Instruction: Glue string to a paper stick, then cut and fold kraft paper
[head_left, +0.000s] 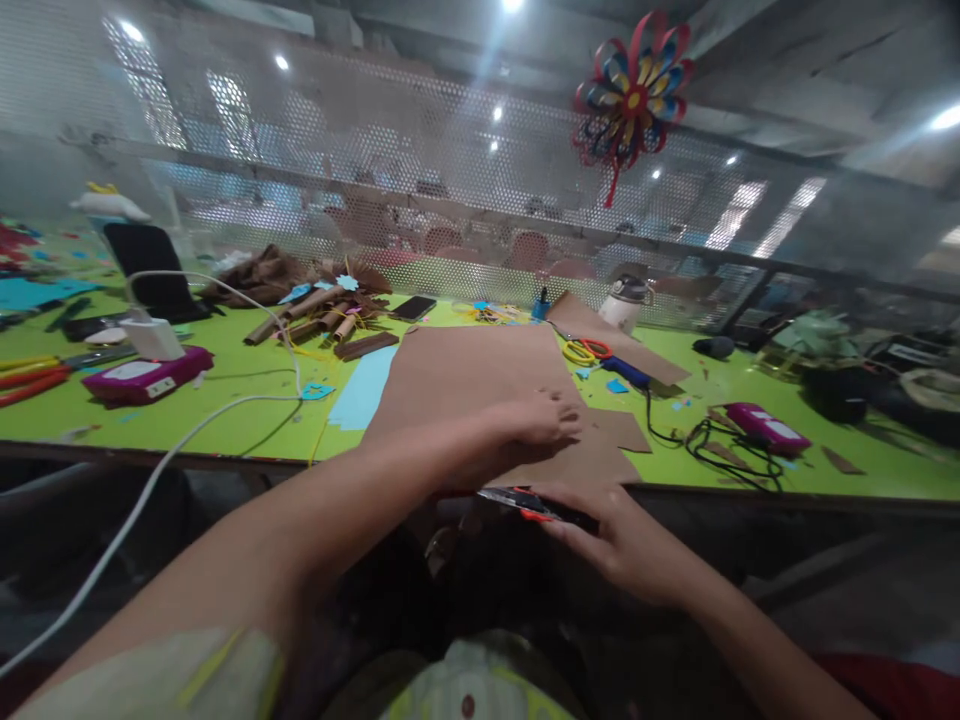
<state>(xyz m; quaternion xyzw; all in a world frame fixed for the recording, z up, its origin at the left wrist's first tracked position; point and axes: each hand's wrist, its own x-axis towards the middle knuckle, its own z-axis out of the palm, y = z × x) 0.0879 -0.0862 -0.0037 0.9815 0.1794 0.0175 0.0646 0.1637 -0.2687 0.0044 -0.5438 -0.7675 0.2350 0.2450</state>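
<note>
A large brown sheet of paper or card [480, 365] lies on the green table in front of me. My left hand [546, 418] reaches across and lies on its right part, fingers extended and slightly blurred, holding nothing. At the table's front edge my right hand [622, 545] is closed around a utility knife [517, 498] with a silver blade end and red-and-black body. The knife points left, just below the sheet's near edge. A smaller brown piece [622, 430] sticks out to the right of my left hand.
Behind the sheet lie yellow-and-red scissors [581, 352], a phone [414, 308] and rolled brown tubes [322, 320]. Purple power strips stand left [150, 375] and right [769, 428], with a black cord [712, 450] coiled nearby. A white cable [172, 450] crosses the left table edge.
</note>
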